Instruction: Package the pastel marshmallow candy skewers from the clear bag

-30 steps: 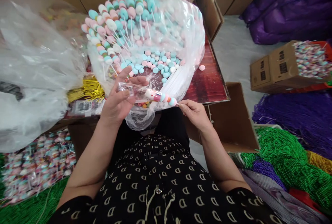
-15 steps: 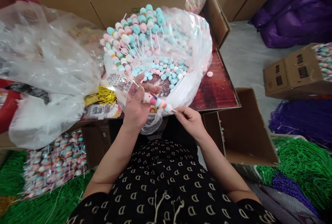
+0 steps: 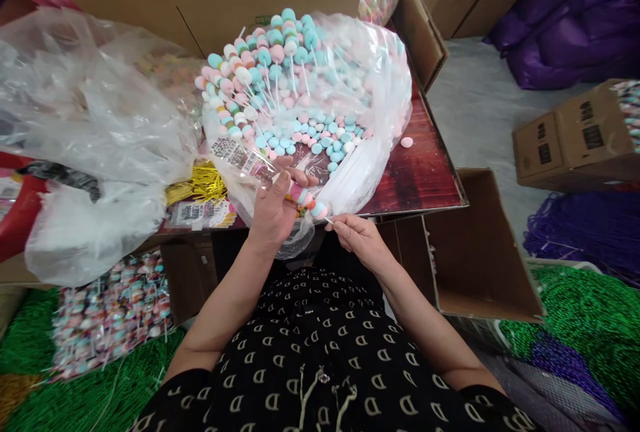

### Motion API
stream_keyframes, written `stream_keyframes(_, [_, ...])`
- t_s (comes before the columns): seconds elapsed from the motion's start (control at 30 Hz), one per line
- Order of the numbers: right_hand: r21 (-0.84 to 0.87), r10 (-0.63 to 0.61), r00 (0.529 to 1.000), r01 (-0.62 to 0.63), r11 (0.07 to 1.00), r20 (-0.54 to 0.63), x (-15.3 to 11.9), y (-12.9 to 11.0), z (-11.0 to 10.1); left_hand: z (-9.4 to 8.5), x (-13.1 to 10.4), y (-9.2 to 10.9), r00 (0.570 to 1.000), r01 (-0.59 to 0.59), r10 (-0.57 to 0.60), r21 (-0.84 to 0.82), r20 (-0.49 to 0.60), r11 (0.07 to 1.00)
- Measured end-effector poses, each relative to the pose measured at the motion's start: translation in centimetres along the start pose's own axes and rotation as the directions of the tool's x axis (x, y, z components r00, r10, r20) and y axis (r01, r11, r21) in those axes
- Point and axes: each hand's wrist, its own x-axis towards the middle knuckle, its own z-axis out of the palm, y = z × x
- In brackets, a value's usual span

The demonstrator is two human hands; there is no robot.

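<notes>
My left hand [image 3: 274, 209] is closed around a clear printed wrapper [image 3: 239, 155] with a barcode label, and around the upper part of a candy skewer [image 3: 316, 208] of pink, white and blue pieces. The skewer's lower candies stick out past my fingers, tilted down to the right. My right hand [image 3: 353, 235] pinches the white stick [image 3: 329, 221] at the skewer's lower end. How far the wrapper reaches over the candies is hidden by my left fingers. Just beyond my hands, many more candy skewers [image 3: 265, 55] lie fanned in an opened plastic bag [image 3: 387, 85].
Loose candies [image 3: 333, 145] and a bundle of white sticks [image 3: 345, 182] lie on the red table [image 3: 425, 179]. Gold twist ties [image 3: 209, 180] and printed wrappers [image 3: 195, 214] are at the left. An open carton [image 3: 483, 245] stands right; wrapped skewers [image 3: 115, 305] lie lower left.
My left hand has moved a little right and down along the skewer, covering more of the candies. My right hand, still on the stick, has shifted slightly left and down.
</notes>
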Motion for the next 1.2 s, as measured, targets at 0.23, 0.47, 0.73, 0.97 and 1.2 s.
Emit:
stream_keyframes(0.23, [0.162,0.021,0.998,-0.031,0.986,0.062,0.3,0.7,1.5,-0.3,-0.9,-1.4,0.994,0.092,-0.092,0.004,0.049,0.996])
stream_keyframes(0.47, [0.172,-0.049,0.999,0.051,0.984,-0.014,0.5,0.7,2.2,-1.0,-1.0,0.0,0.995,0.091,-0.093,0.048,0.04,0.995])
stream_keyframes(0.73, [-0.015,-0.183,0.979,0.183,0.983,-0.088,0.5,0.9,2.6,-0.3,-0.9,-0.1,0.998,0.057,-0.056,0.07,-0.02,0.996])
stream_keyframes(0.97, [0.099,-0.109,0.987,0.121,0.988,-0.115,0.6,1.6,2.6,-0.7,-1.3,-0.9,0.987,0.143,-0.151,0.143,0.046,0.979])
stream_keyframes(1.2, [0.058,-0.15,0.972,0.163,0.985,-0.182,1.2,1.8,2.2,-1.8,-0.9,2.2,0.994,0.046,-0.06,0.151,0.087,0.988])
